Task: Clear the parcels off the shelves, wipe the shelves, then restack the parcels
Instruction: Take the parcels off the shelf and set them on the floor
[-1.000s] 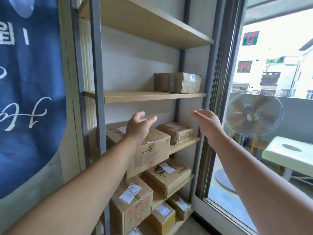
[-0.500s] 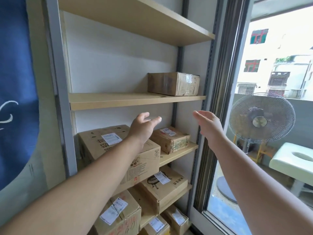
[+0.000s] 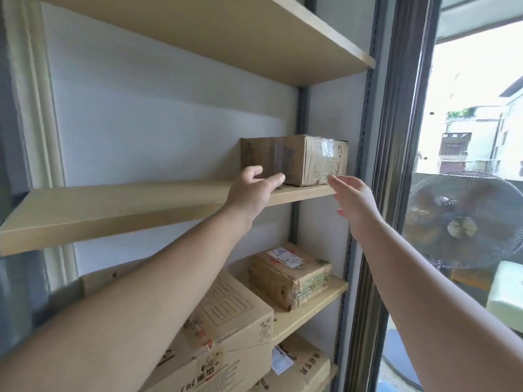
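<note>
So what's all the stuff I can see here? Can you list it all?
taped parcel: one, brown, right end of the middle shelf
small parcel: one, brown with a white label, right end of the shelf below
big parcel: one, tan with printed drawings, left of the small parcel
lower parcel: one, brown, on the next shelf down
top shelf: one, pale wood, overhead
fan: one, grey, by the window at right
left hand: one, open, at the taped parcel's left end
right hand: one, open, just short of its right end
</note>
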A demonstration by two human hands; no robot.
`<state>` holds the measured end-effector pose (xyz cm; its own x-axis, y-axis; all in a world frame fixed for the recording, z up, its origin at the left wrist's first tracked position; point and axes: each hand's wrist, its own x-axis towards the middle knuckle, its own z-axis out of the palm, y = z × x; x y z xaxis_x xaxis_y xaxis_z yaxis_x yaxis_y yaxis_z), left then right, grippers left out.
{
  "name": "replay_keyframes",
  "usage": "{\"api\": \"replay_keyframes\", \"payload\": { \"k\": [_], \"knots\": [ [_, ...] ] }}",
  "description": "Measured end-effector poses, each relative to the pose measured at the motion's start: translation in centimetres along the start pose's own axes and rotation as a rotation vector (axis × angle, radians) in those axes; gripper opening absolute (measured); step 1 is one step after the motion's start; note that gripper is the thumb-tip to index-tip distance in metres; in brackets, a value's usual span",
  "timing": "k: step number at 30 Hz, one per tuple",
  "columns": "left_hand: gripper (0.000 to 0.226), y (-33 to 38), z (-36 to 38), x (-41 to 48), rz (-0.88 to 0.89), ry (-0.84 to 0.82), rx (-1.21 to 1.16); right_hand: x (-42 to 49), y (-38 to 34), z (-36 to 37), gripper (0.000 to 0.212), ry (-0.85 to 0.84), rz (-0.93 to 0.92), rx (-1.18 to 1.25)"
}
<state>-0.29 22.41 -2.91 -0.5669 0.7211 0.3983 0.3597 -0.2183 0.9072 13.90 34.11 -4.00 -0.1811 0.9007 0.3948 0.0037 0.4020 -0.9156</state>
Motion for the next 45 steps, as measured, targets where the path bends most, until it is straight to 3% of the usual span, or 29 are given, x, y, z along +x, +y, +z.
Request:
{"api": "replay_keyframes", "payload": {
  "k": [9, 18, 21, 24, 28, 30, 34, 40, 45],
  "knots": [
    [0.062, -0.7, 4.0, 7.8, 0.009, 0.044, 0.014, 8.7, 2.2, 0.2, 0.051, -0.003, -0.003, 0.059],
    [0.063, -1.3, 10.7, 14.5, -0.019, 0.247, 0.010, 20.0, 4.9, -2.3, 0.051, -0.072, -0.080, 0.121],
    [0.053, -1.1, 12.7, 16.4, -0.058, 0.336, -0.007, 24.0, 5.9, -3.2, 0.056, -0.109, -0.090, 0.138],
    [0.028, -0.8, 13.7, 18.0, -0.085, 0.449, -0.060, 27.1, 6.4, -3.5, 0.067, -0.119, -0.074, 0.144],
    [0.055, -0.5, 14.9, 20.3, -0.104, 0.532, -0.092, 30.7, 7.4, -3.2, 0.066, -0.154, -0.027, 0.191],
    [0.055, -0.4, 15.2, 21.0, -0.130, 0.531, -0.153, 32.0, 8.0, -2.8, 0.066, -0.159, -0.017, 0.205],
    [0.028, 0.2, 15.2, 21.6, -0.196, 0.487, -0.269, 33.2, 8.0, -1.9, 0.068, -0.162, 0.011, 0.227],
    [0.037, 1.1, 15.3, 22.9, -0.265, 0.405, -0.258, 34.7, 7.2, -0.8, 0.057, -0.198, 0.082, 0.274],
    [0.037, 1.6, 15.8, 23.1, -0.295, 0.395, -0.200, 35.1, 6.9, -0.2, 0.063, -0.228, 0.106, 0.303]
  ]
}}
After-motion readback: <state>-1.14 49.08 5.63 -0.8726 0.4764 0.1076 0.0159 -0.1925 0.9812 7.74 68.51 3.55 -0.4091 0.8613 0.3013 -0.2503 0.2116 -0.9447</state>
